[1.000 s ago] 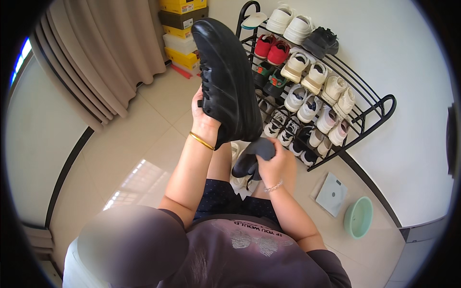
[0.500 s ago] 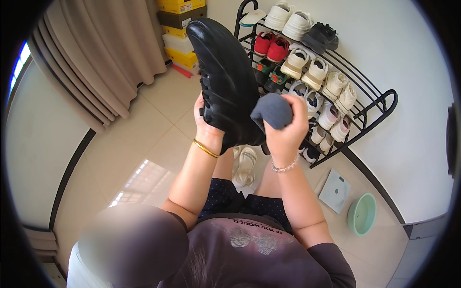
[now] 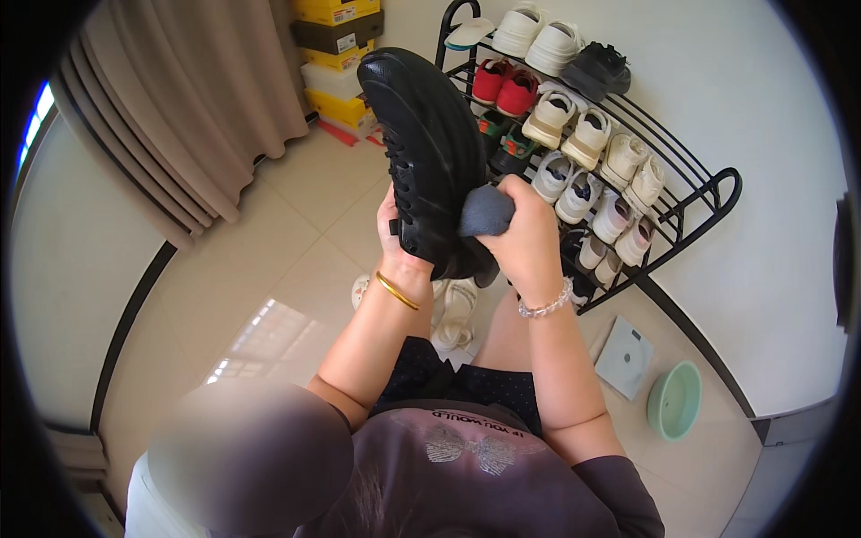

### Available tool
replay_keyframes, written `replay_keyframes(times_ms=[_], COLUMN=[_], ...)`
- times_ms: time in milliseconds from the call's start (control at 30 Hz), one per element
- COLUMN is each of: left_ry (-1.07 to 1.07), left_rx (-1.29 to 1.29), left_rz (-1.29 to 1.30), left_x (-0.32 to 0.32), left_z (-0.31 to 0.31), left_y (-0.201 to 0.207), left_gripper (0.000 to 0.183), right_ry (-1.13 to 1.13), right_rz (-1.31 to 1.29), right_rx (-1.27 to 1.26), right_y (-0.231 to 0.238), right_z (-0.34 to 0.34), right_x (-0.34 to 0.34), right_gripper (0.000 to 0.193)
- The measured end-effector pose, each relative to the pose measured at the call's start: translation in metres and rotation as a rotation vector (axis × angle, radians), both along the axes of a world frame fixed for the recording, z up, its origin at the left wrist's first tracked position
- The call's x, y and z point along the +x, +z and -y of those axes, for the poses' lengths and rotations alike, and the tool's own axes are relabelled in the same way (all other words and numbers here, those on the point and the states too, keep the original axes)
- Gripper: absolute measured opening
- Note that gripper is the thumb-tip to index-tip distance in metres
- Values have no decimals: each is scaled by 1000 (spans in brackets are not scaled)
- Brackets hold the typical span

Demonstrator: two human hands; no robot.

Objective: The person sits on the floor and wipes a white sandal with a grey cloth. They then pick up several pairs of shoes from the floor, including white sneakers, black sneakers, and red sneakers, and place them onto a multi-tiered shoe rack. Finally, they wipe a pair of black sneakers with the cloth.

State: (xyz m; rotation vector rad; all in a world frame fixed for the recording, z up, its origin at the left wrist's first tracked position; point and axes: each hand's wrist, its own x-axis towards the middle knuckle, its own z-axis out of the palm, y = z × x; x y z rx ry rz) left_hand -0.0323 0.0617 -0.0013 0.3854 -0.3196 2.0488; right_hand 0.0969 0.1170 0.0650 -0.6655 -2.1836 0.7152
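Note:
A black lace-up shoe (image 3: pixel 435 148) is held up in front of me, toe pointing up and away, its laces facing left. My left hand (image 3: pixel 391 235) is closed on it from the laced side, near the opening; most of those fingers are hidden behind the shoe. A wadded dark grey cloth (image 3: pixel 487 212) is gripped in my right hand (image 3: pixel 531 235). The cloth touches the right side of the shoe towards the heel, and the fingertips behind it cannot be seen.
A black metal rack (image 3: pixel 691 220) with several pairs of shoes stands at the far right. Shoe boxes (image 3: pixel 336 67) are stacked beside a beige curtain (image 3: pixel 179 99). On the floor at right lie a flat scale (image 3: pixel 625 357) and a green basin (image 3: pixel 674 401). White footwear (image 3: pixel 456 314) shows below the shoe.
The shoe has shifted slightly right and turned so more of its laces show. My right hand has moved a little left and down, bringing the cloth against the shoe's side.

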Motion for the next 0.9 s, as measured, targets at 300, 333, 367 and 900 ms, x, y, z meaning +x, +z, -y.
replay_keyframes(times_ms=[300,333,367,900], left_ry=[-1,11,36,1137], left_rx=[-118,-143,-178,-939], left_rz=[22,34,39,-1701], left_x=[-24,-26,-29,8], left_z=[-5,-4,-3,23], left_y=[-5,-3,-3,-98], left_gripper=[39,39,38,18], right_ry=[-57,-70,-86,-204], right_rz=[115,163,149,-900], right_rx=[75,3,-91,-773], right_y=[-47,-47,-51,-85], right_z=[20,23,22,-40], right_x=[16,23,27,49], right_gripper=[24,25,27,22])
